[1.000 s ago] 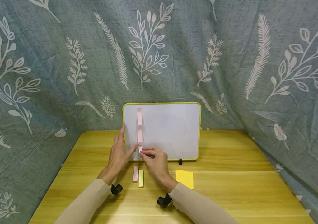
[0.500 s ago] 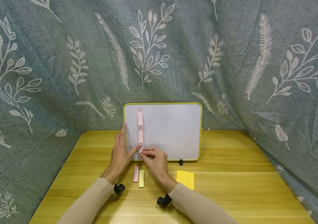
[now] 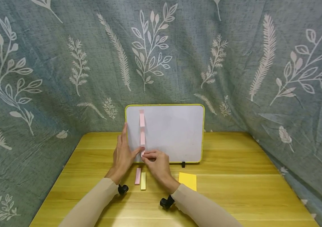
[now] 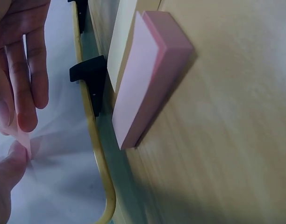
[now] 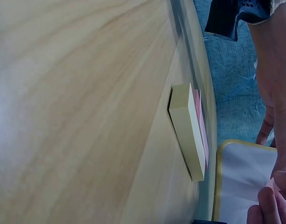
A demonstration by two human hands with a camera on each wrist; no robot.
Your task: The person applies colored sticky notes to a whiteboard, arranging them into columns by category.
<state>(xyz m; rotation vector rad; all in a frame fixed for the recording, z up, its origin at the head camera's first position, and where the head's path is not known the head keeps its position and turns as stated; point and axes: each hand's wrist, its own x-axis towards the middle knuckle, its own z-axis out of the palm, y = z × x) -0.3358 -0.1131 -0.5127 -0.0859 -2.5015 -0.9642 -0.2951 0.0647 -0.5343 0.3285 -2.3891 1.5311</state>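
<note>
Left grip (image 3: 122, 156) slightly farther inward, outspread, right grip (image 3: 160, 164) pinched on half-hidden pink strip (image 4: 24, 139)

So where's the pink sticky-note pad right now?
In the head view, the pink sticky-note pad lies on the table in front of the whiteboard, toward its left end, just left of the pale yellow pad.
</note>
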